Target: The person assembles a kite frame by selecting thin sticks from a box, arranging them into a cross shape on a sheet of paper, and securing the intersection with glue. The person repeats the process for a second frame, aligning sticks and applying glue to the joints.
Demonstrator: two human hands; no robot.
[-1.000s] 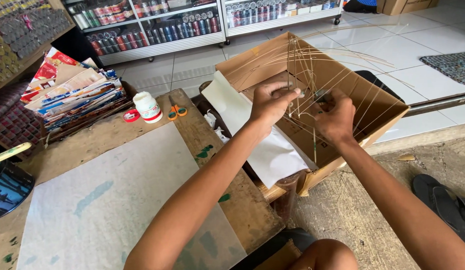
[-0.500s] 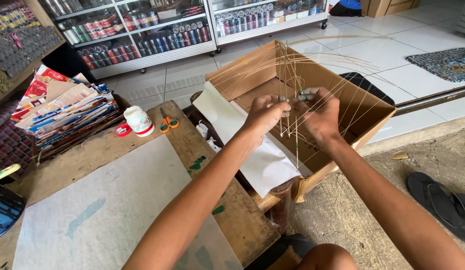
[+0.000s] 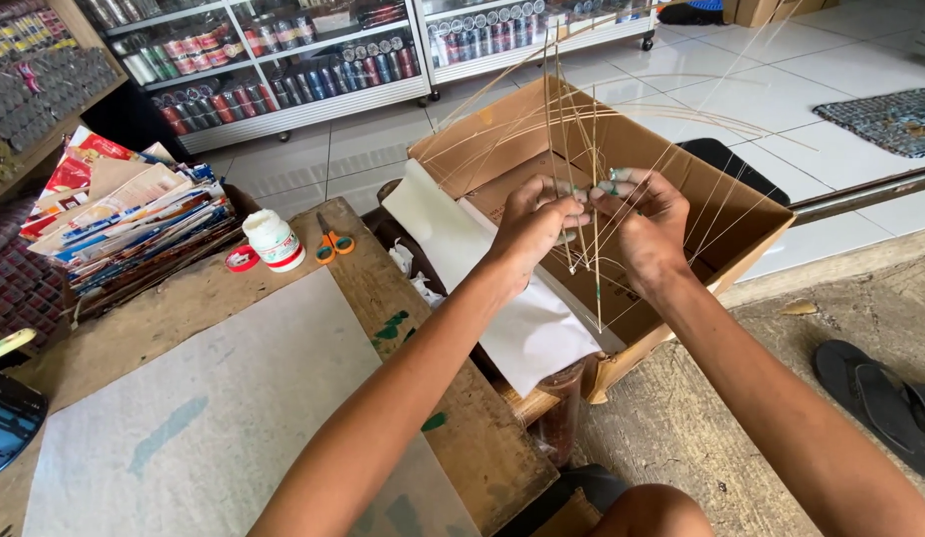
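Note:
My left hand (image 3: 530, 224) and my right hand (image 3: 644, 217) are raised together over an open cardboard box (image 3: 746, 224). Both pinch a bundle of thin bamboo sticks (image 3: 583, 149) that fan out upward and sideways from my fingers. Some sticks carry small green marks. A white sheet of paper (image 3: 527, 318) hangs over the box's near wall, just below my left forearm. The wooden table (image 3: 373, 288) lies to the left of the box.
On the table lie a large pale sheet (image 3: 214, 418), a white glue pot (image 3: 274, 241) with its red lid (image 3: 242, 259) beside it, orange-handled scissors (image 3: 333, 242) and a stack of coloured papers (image 3: 134, 224). Shelves of cans (image 3: 283, 70) stand behind. A dark sandal (image 3: 880, 398) lies on the concrete.
Both hands have lifted the stick bundle higher above the box and brought it closer together. The sticks now stand more upright and fan wider.

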